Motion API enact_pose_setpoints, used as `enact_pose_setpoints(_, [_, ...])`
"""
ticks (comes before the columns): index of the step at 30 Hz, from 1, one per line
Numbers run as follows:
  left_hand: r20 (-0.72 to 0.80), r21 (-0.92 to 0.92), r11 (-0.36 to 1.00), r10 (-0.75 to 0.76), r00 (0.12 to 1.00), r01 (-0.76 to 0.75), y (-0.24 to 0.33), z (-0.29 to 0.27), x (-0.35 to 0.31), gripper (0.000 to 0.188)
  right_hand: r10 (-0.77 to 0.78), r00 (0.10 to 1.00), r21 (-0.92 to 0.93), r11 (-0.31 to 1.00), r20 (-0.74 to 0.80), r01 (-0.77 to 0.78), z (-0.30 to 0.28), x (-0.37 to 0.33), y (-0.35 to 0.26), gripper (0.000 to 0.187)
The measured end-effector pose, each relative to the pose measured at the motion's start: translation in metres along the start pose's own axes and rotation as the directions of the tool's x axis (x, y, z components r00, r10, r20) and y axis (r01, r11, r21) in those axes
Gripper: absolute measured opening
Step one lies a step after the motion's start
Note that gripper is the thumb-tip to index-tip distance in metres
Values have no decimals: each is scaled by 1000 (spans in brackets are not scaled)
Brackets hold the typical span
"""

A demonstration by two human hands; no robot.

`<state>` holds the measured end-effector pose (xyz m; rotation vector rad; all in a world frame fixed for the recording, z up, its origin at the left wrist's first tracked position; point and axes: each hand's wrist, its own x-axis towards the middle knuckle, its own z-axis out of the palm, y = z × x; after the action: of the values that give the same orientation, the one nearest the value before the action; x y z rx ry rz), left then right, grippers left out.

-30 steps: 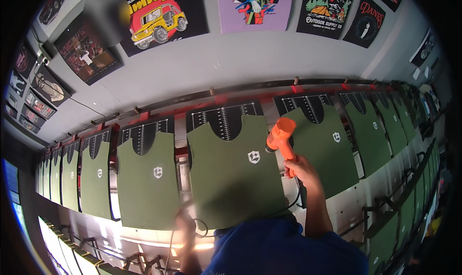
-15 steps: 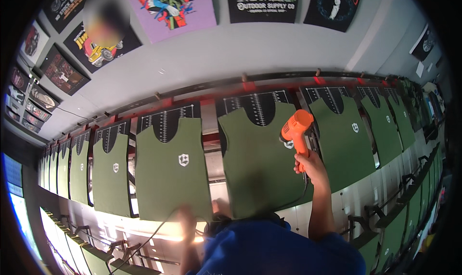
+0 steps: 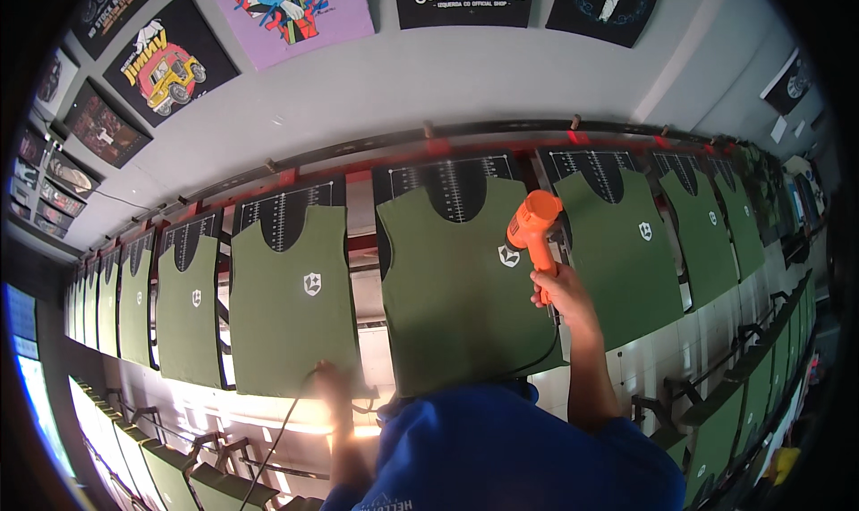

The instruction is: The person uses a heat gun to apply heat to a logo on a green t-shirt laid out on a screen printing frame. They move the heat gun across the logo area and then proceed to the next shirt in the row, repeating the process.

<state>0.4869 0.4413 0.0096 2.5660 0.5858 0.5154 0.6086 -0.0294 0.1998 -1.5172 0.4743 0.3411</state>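
My right hand (image 3: pixel 565 294) is wrapped round the handle of an orange heat gun (image 3: pixel 540 220). Its dark nozzle points down and left at a white shield emblem (image 3: pixel 509 256) on an olive green shirt panel (image 3: pixel 456 305). The nozzle partly covers the emblem; whether it touches the cloth I cannot tell. A dark cord (image 3: pixel 537 365) hangs from the handle across the panel's lower right. At the lower edge of the neighbouring green panel (image 3: pixel 286 332), my left hand (image 3: pixel 335 390), slightly blurred, is closed on a dark cord (image 3: pixel 279 435) that runs down to the lower left.
Similar green panels with white emblems lie on black boards (image 3: pixel 452 184) with white measuring marks, in a long row. A dark rail (image 3: pixel 385 142) runs behind them. Another row of green panels (image 3: pixel 170 466) is near my body. Printed posters (image 3: pixel 170 59) hang on the grey wall.
The scene has shifted a little left and up in view. My right hand keeps the heat gun over the same emblem, which shows slightly more. My left hand is less blurred and stays by the cord.
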Motion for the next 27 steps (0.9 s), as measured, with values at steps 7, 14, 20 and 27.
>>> enact_pose_setpoints(7, [41, -4, 998, -56, 998, 56, -8, 0, -12, 36, -27, 1000, -58, 998, 6, 27, 12, 2, 2, 23])
enact_pose_setpoints(14, [114, 77, 986, -158, 981, 150, 14, -1, -3, 32, -41, 999, -50, 998, -19, 40, 17, 1, 0, 23])
enact_pose_setpoints(20, [94, 119, 949, -303, 948, 291, 19, 1, -2, 33, -54, 994, -95, 994, -92, 46, 22, 0, 1, 23])
enact_pose_setpoints(27, [109, 164, 950, -285, 952, 266, 25, -1, 2, 32, -63, 990, -107, 993, -128, 50, 19, -1, 3, 21])
